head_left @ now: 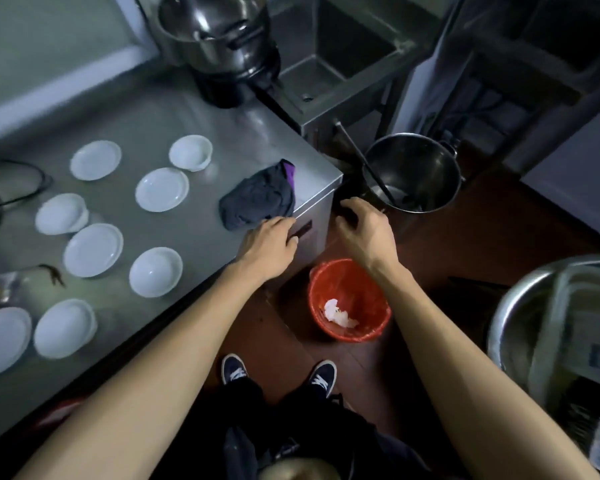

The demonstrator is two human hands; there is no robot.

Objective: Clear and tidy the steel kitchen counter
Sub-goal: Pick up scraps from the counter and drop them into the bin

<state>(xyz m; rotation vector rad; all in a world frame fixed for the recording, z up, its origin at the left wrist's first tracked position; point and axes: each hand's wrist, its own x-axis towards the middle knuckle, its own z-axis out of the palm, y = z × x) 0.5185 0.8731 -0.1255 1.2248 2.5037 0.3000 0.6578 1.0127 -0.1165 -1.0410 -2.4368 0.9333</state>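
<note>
Cloth [258, 197] at counter [153, 109] corner; red bin [349, 299] below.

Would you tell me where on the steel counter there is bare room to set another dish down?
Bare steel lies between the big pot and the white dishes, along the back wall. A smaller strip runs along the front edge by the left hand. The left side is crowded with dishes, and the dark cloth fills the right corner.
</note>
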